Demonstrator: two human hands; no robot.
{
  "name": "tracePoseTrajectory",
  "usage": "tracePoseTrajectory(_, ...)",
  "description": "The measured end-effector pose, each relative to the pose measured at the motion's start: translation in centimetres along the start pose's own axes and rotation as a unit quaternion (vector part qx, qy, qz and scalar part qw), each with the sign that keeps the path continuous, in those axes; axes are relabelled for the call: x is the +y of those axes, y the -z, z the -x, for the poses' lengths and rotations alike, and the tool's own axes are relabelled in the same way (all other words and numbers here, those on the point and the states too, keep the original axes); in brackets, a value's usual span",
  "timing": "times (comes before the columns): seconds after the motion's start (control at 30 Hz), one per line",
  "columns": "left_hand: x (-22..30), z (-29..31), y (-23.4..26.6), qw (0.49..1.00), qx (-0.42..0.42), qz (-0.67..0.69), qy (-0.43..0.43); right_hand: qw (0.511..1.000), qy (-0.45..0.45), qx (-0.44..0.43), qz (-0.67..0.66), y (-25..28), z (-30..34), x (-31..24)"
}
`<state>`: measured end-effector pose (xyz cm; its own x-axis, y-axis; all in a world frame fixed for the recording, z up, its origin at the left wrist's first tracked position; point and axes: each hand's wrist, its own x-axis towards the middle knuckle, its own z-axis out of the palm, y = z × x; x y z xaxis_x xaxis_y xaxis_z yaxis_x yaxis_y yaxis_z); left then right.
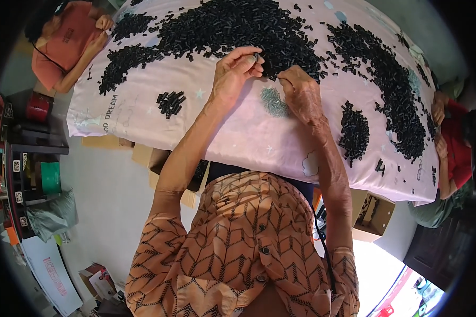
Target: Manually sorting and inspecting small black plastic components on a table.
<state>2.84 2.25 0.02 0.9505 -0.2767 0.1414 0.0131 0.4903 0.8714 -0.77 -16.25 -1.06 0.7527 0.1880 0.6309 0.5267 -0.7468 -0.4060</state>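
Observation:
My left hand is closed in a pinch around a small black tube-shaped piece, held upright over the near edge of a large heap of similar black pieces. Close beside it, my right hand has its thumb and forefinger pressed together. Whatever lies between those fingertips is too small to make out. Beneath and left of the right hand, a small pile of thin, pale, shiny pieces rests on the pink cloth. The two hands are a short way apart.
Smaller groups of black pieces lie at left and right, with a long curved heap farther right. One person sits at the left edge, another at the right. Cardboard boxes stand under the table's near side.

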Motion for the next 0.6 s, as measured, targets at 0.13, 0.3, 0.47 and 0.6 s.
tracePoseTrajectory(0.13,0.1,-0.6,-1.2,1.0,-0.021,0.009,0.006,0.999,-0.022,-0.015,0.036,0.4,0.2,0.8)
tracePoseTrajectory(0.3,0.3,-0.3,-1.3,1.0,-0.012,0.005,0.004,0.997,-0.035,-0.04,0.051,-0.4,0.1,0.2)
tracePoseTrajectory(0.47,0.0,-0.4,-0.8,0.999,-0.032,0.002,0.008,0.997,-0.033,-0.047,0.045,-0.9,0.1,0.2)
tracePoseTrajectory(0.6,0.0,-0.4,-0.9,0.999,-0.04,-0.001,0.004,0.995,-0.056,-0.058,0.058,-0.5,-0.1,0.0)
